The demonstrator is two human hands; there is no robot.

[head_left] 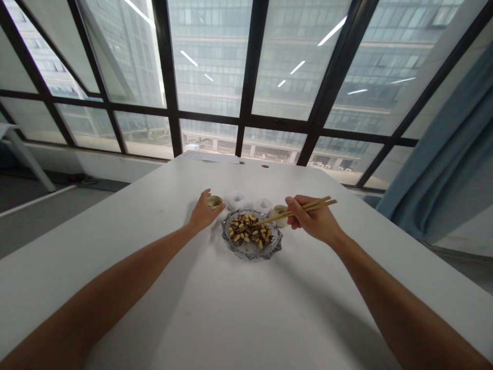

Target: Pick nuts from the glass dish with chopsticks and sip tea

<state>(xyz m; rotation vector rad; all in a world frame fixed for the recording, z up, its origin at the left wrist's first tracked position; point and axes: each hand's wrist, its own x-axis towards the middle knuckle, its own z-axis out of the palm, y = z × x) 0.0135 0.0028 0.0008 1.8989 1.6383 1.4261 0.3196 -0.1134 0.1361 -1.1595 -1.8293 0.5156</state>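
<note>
A scalloped glass plate (252, 251) holds a mix of dark seeds and pale nuts (246, 230) on the white table. My right hand (313, 218) grips a pair of wooden chopsticks (281, 215), whose tips reach into the pile. Left of the plate, my left hand (205, 211) is curled around a small greenish cup (214, 202). Behind the plate stand two small white cups, one at the left (235, 199) and one at the right (263, 205). Another pale greenish cup (279, 216) is beside the plate's right edge, partly behind the chopsticks.
The white table (246, 318) extends toward large windows. Papers (213, 157) and a small brown round item (265, 166) lie near its far edge. A blue curtain (442, 169) hangs at the right, and a white table leg (31, 159) stands at the left.
</note>
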